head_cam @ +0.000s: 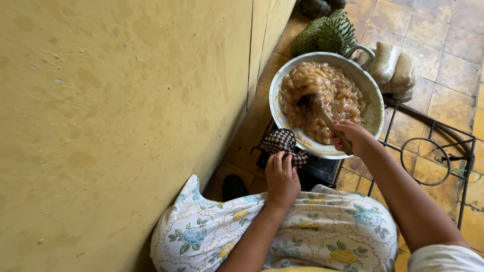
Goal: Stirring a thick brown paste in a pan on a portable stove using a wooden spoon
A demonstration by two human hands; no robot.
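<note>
Wooden spoon handle (330, 123), pale and slender, runs on a slant from the right hand (351, 137) up and to the left into the lumpy brown mash (322, 98) that fills the wide, dented grey metal pan (374, 112); the bowl end of the spoon is buried in the mash near the pan's middle, so only the shaft shows. That hand is clenched around the handle's near end, just over the pan's near rim, and the long axis of the spoon points away from the grip toward the far left side of the pan. The left hand (281, 177) sits lower and nearer the body, its fingers closed on a brown-and-cream checked cloth pad (283, 145) pressed against the pan's near-left edge, seemingly over a handle there, though the cloth hides it. The pan rests on a dark stove frame (316, 168) close beside a yellow painted wall (126, 111). Beyond the pan lie a spiky green fruit (325, 34) and clear plastic bags of pale contents (396, 68) on the tiled floor (443, 35).
</note>
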